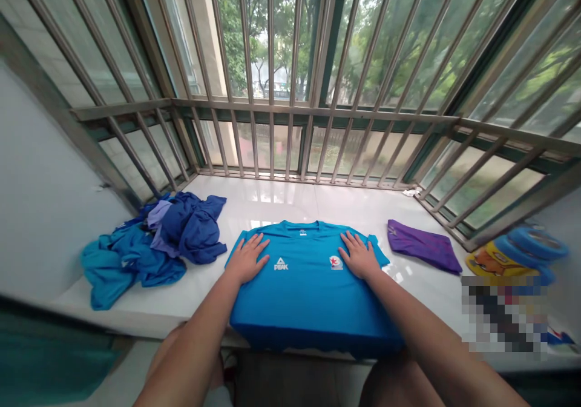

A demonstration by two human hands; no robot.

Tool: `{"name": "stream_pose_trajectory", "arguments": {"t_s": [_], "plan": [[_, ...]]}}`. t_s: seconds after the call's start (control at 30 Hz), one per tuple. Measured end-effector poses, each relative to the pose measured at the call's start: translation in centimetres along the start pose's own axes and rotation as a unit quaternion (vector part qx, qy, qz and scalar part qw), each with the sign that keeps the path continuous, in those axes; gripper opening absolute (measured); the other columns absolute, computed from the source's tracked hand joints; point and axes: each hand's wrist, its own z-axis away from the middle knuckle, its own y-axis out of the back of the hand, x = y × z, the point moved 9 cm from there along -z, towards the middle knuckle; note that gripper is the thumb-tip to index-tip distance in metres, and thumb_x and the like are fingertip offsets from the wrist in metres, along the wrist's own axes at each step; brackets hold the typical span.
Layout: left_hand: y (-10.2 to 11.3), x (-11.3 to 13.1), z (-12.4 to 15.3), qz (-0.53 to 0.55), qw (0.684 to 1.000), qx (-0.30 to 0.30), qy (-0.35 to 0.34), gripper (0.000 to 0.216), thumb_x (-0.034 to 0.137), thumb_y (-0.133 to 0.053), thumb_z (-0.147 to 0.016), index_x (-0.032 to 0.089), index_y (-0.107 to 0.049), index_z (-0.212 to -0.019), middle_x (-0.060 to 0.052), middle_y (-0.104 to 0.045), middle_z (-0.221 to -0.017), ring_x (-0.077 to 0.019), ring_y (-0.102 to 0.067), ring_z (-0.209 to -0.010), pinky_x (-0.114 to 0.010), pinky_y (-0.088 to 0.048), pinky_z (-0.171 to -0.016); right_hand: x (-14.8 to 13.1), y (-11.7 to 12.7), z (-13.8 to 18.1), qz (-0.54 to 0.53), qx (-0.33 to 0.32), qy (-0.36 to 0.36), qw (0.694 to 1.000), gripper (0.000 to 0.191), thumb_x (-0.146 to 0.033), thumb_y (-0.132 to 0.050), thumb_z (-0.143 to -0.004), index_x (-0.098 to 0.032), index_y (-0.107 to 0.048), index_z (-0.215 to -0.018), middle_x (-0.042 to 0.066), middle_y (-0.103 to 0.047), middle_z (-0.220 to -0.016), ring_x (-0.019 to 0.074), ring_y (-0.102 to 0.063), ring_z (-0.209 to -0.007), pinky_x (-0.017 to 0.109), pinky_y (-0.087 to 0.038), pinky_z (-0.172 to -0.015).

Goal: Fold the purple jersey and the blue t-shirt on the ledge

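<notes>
Bare to the frame's lower edge, a person's left forearm [200, 334] and right forearm [426, 328] taper smoothly toward the left hand [247, 260] and right hand [361, 255], both bare and slim-fingered. Below, parts of the left leg [166, 352] and the rounded, shadowed right leg [399, 384] show.

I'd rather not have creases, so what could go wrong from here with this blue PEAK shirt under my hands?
The blue PEAK T-shirt drapes over the front edge of the white ledge, so it might slip askew. Your left hand and right hand lie on its upper part; dragging either could bunch the fabric. The folded purple cloth lies close by, so a wide rightward sweep might knock it.
</notes>
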Motion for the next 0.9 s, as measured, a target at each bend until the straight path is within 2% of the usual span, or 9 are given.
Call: {"name": "stream_pose_trajectory", "arguments": {"t_s": [0.13, 0.2, 0.33, 0.4, 0.47, 0.57, 0.67, 0.77, 0.9], "plan": [[-0.1, -0.4, -2.6, 0.008, 1.0, -0.004, -0.012, 0.064, 0.06, -0.044, -0.108, 0.035, -0.045, -0.167, -0.002, -0.032, -0.18, -0.0289, -0.028, -0.167, -0.058, -0.015, -0.137, 0.5, 0.0, -1.8, 0.009, 0.001, -0.006, 1.0, 0.069, -0.059, -0.026, -0.112, -0.032, -0.028, -0.175, 0.003, -0.021, -0.183, 0.031, -0.021, -0.168, 0.068, -0.017, -0.132], [0.1, -1.0, -3.7, 0.007, 1.0, 0.007, 0.006, 0.067, 0.061, -0.045, -0.107, 0.034, -0.044, -0.168, -0.004, -0.03, -0.181, -0.0302, -0.028, -0.167, -0.058, -0.017, -0.137, 0.7, 0.1, -2.5, 0.01, 0.002, -0.006, 1.0, 0.069, -0.059, -0.025, -0.112, -0.031, -0.028, -0.175, 0.003, -0.021, -0.183, 0.031, -0.021, -0.168, 0.068, -0.018, -0.132], [1.5, -4.4, -4.6, -0.013, 0.984, 0.075, 0.163, 0.066, 0.055, -0.034, -0.111, 0.02, -0.047, -0.166, -0.015, -0.041, -0.176, -0.0331, -0.037, -0.163, -0.054, -0.029, -0.132, 1.2, 0.2, -3.6, 0.01, 0.006, -0.011, 1.0, 0.07, -0.059, -0.026, -0.111, -0.03, -0.028, -0.175, 0.002, -0.022, -0.182, 0.031, -0.021, -0.168, 0.068, -0.018, -0.132], [2.3, -6.0, -4.4, -0.026, 0.97, 0.092, 0.222, 0.064, 0.048, -0.031, -0.111, 0.011, -0.053, -0.159, -0.021, -0.05, -0.168, -0.0342, -0.044, -0.157, -0.05, -0.036, -0.128, 1.4, 0.2, -4.2, 0.011, 0.009, -0.015, 1.0, 0.071, -0.06, -0.026, -0.111, -0.03, -0.029, -0.175, 0.002, -0.021, -0.182, 0.031, -0.021, -0.168, 0.068, -0.018, -0.132], [3.1, -7.2, -4.0, -0.037, 0.962, 0.091, 0.253, 0.062, 0.047, -0.038, -0.108, 0.007, -0.06, -0.15, -0.027, -0.058, -0.157, -0.0388, -0.052, -0.148, -0.051, -0.045, -0.12, 1.6, 0.1, -4.7, 0.01, 0.011, -0.016, 1.0, 0.071, -0.06, -0.025, -0.111, -0.03, -0.029, -0.175, 0.002, -0.021, -0.183, 0.0315, -0.022, -0.168, 0.069, -0.018, -0.132], [4.2, -8.9, -3.2, -0.046, 0.951, 0.077, 0.294, 0.059, 0.054, -0.048, -0.101, 0.009, -0.071, -0.131, -0.028, -0.068, -0.136, -0.0443, -0.063, -0.129, -0.054, -0.056, -0.102, 1.8, -0.1, -5.2, 0.005, 0.017, -0.018, 1.0, 0.071, -0.061, -0.024, -0.111, -0.03, -0.029, -0.175, 0.003, -0.022, -0.183, 0.0326, -0.022, -0.168, 0.069, -0.017, -0.132], [4.7, -10.1, -3.0, -0.04, 0.946, 0.048, 0.318, 0.05, 0.052, -0.052, -0.098, 0.011, -0.077, -0.111, -0.027, -0.072, -0.124, -0.0423, -0.069, -0.118, -0.049, -0.058, -0.094, 2.0, -0.3, -5.4, 0.0, 0.022, -0.019, 1.0, 0.071, -0.062, -0.023, -0.111, -0.031, -0.03, -0.175, 0.003, -0.022, -0.183, 0.0329, -0.023, -0.167, 0.068, -0.018, -0.132], [5.5, -10.7, -3.6, -0.021, 0.943, 0.028, 0.33, 0.045, 0.046, -0.049, -0.099, 0.011, -0.077, -0.102, -0.028, -0.077, -0.113, -0.0408, -0.073, -0.111, -0.046, -0.058, -0.091, 2.0, -0.4, -5.4, -0.006, 0.023, -0.018, 1.0, 0.071, -0.062, -0.024, -0.111, -0.032, -0.031, -0.174, 0.003, -0.023, -0.183, 0.0332, -0.023, -0.167, 0.068, -0.018, -0.132], [8.1, -8.9, -4.4, 0.014, 0.945, 0.048, 0.323, 0.044, 0.044, -0.044, -0.102, 0.013, -0.072, -0.116, -0.023, -0.08, -0.108, -0.0373, -0.077, -0.106, -0.042, -0.058, -0.085, 2.1, -0.2, -5.3, -0.014, 0.022, -0.021, 0.999, 0.07, -0.062, -0.025, -0.111, -0.032, -0.032, -0.174, 0.002, -0.022, -0.183, 0.0326, -0.022, -0.167, 0.068, -0.017, -0.132]]}}
